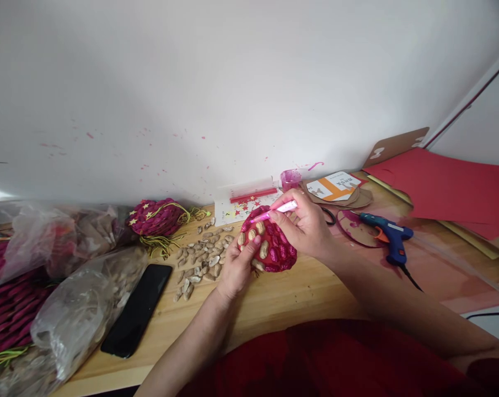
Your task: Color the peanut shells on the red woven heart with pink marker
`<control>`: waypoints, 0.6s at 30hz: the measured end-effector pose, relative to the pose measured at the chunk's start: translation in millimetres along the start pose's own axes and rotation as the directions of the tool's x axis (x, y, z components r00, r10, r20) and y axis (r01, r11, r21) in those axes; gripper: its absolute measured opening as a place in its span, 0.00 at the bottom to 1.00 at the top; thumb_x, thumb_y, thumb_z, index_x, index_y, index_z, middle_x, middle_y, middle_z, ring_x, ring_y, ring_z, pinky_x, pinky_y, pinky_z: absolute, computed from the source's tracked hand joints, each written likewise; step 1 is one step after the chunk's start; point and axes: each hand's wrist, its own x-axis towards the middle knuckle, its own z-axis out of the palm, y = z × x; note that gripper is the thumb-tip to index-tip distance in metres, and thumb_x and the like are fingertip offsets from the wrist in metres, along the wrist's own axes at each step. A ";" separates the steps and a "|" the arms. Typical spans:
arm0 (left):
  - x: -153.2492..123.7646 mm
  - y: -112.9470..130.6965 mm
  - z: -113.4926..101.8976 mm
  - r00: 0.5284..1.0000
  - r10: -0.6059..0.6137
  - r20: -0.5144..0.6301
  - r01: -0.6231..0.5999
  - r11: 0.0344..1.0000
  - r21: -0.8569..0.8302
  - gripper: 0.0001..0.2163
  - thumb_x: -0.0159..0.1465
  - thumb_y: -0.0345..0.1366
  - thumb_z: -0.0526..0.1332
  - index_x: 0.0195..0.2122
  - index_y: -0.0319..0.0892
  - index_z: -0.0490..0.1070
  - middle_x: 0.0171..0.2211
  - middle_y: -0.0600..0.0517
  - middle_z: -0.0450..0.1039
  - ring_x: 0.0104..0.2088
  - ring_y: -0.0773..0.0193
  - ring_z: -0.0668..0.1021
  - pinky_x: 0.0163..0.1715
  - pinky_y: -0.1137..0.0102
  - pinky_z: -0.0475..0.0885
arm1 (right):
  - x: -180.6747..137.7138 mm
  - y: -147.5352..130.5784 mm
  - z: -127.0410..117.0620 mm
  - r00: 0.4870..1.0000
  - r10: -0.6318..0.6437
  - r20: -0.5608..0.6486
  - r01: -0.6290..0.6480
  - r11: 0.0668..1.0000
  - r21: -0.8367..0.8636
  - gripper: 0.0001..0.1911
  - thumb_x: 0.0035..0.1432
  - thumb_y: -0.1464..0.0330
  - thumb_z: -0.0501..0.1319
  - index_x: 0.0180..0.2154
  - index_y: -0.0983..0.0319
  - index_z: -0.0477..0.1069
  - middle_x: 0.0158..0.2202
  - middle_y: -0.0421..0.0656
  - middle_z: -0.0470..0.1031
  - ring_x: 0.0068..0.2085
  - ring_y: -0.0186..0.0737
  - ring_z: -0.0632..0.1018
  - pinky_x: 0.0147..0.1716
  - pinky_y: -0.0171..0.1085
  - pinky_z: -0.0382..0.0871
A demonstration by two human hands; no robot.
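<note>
My left hand (237,264) grips the lower left edge of a round red disc covered with peanut shells (279,251), its thumb lying over the front. Many of the shells on the disc are painted magenta, while several near the left and centre are plain tan. In my right hand (302,223) is a paintbrush (284,207) with a white handle, pinched between thumb and fingers. Its pink end points left and meets the upper part of the disc. Loose peanut shells (208,253) are scattered on the wooden table left of the disc.
A black phone (137,310) and a plastic bag of shells (79,314) lie left. Behind are a magenta ornament with yellow tassels (156,218), star-strewn white paper (224,209) and a pink paint cup (290,178). A blue glue gun (392,237) and red sheets (447,184) lie right.
</note>
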 end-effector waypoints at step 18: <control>-1.7 6.5 4.1 0.993 -0.111 0.038 0.117 0.968 -0.224 0.19 0.54 0.39 0.80 0.43 0.41 0.78 0.29 0.52 0.83 0.29 0.60 0.86 0.34 0.69 0.82 | -0.4 9.0 -0.3 0.999 -0.046 0.017 0.047 0.996 -0.073 0.03 0.68 0.69 0.64 0.40 0.57 0.69 0.37 0.41 0.79 0.37 0.39 0.80 0.39 0.38 0.73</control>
